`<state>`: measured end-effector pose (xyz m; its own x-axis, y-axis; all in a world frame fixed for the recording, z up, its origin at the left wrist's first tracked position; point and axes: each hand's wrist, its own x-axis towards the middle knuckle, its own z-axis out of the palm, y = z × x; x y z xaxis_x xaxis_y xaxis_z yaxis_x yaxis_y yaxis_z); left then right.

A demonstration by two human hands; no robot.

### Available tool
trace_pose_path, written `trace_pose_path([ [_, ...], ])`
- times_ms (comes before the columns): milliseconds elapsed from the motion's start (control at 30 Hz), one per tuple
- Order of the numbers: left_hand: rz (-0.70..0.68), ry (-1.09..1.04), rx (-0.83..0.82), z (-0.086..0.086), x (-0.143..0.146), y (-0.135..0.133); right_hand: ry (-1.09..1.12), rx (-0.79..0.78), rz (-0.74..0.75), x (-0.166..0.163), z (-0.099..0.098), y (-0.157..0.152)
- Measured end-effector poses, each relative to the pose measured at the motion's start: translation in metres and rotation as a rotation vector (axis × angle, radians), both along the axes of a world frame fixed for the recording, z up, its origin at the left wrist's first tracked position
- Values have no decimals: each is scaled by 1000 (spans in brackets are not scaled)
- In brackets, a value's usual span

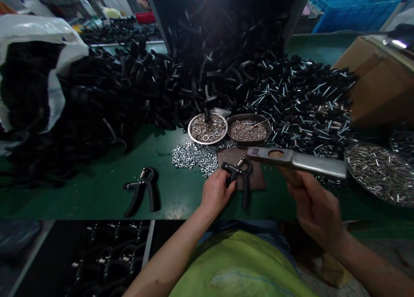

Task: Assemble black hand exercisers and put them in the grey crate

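My left hand is closed round one handle of a black hand-grip exerciser that lies on a small brown mat on the green table. My right hand is closed on the handle end of a flat grey metal tool with holes in it, held level just above and to the right of the exerciser. A second assembled hand-grip exerciser lies on the table to the left, apart from both hands.
A round metal dish of rings and an oval tray of small parts sit behind a heap of nuts. Black handles and black-capped screws are piled behind. A tray of pins and a cardboard box stand right.
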<state>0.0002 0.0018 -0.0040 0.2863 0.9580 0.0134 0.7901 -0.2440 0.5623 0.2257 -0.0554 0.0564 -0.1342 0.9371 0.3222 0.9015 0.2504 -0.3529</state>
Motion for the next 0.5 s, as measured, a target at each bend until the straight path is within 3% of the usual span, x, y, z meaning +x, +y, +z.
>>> trace_pose_path([
  [167, -12, 11, -13, 1, 0, 1, -158, -224, 84, 4, -11, 9],
  [333, -31, 18, -22, 1, 0, 4, -58, -58, -61, 6, -10, 33],
  [500, -4, 86, -32, 6, 4, 9, -238, -173, -39, 19, -34, 43],
])
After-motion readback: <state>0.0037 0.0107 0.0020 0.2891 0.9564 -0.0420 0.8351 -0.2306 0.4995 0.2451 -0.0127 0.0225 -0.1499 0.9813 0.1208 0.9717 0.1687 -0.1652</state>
